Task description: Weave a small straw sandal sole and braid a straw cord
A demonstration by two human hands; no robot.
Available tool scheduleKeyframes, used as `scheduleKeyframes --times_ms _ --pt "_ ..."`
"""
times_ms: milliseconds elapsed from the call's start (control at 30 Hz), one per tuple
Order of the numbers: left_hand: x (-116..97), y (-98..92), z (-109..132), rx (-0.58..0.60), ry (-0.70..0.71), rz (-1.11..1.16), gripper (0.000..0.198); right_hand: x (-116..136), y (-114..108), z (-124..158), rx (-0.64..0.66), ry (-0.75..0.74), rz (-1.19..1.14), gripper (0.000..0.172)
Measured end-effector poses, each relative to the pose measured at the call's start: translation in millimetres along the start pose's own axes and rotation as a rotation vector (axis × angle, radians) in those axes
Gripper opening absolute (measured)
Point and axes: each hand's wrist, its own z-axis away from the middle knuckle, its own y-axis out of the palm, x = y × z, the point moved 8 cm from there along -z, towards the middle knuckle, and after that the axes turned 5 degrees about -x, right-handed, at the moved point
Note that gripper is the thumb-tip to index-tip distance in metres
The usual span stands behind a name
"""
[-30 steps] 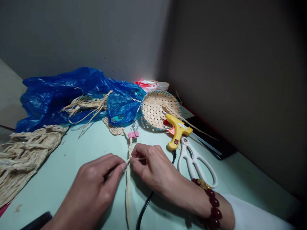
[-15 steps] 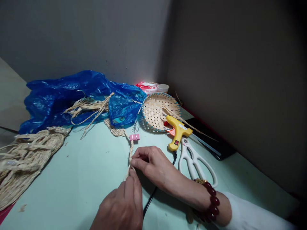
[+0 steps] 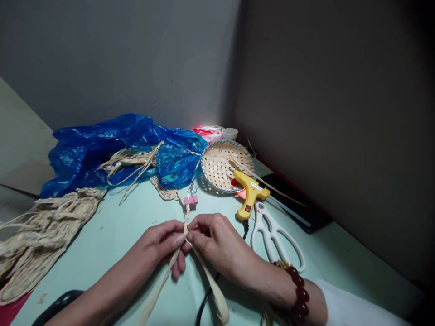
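A pale braid point(image 3: 186, 216) of flat straw-like strands runs toward me from a pink binder clip point(image 3: 190, 200). My left hand point(image 3: 165, 242) pinches the braid's near end between thumb and fingers from the left. From the right, my right hand point(image 3: 212, 237) pinches the same spot, fingertips almost touching the left ones. Below the hands the loose strands part: one strand point(image 3: 159, 290) trails down to the left, another strand point(image 3: 212, 287) curls down to the right. A small coiled woven piece point(image 3: 165, 188) lies just beyond the clip.
Right of my hands lie a yellow glue gun point(image 3: 250, 194) with a black cord, and white scissors point(image 3: 272, 235). A woven basket point(image 3: 219, 165) leans behind them. A blue plastic bag point(image 3: 129, 127) with straw strands spreads at the back. A woven straw bundle point(image 3: 50, 226) lies left.
My left hand has moved up and left, turning to pinch the braid beside the right hand. Two long loose strands now show below. The view has tilted slightly up.
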Motion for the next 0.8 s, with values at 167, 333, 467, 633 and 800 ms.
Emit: scheduleKeyframes --times_ms 167,333,467,633,800 --pt "21.9 5.7 -3.9 -0.04 -0.069 0.163 0.022 8.1 -4.0 5.7 0.009 -0.059 0.164 0.022" --pt "3.0 -5.6 2.7 -0.188 0.068 -0.161 0.027 18.8 -6.5 11.9 -0.007 -0.12 0.6 0.022" --pt "-7.1 -5.2 3.2 -0.247 0.116 -0.376 0.03 21.1 2.6 13.4 0.034 -0.196 0.837 0.02" --pt "-2.7 -1.0 4.5 -0.273 0.098 -0.391 0.03 25.4 10.4 19.0 0.007 -0.261 0.944 0.011" --pt "1.9 0.2 4.9 -0.267 0.066 -0.187 0.026 30.4 29.2 27.1 0.071 -0.381 1.084 0.007"
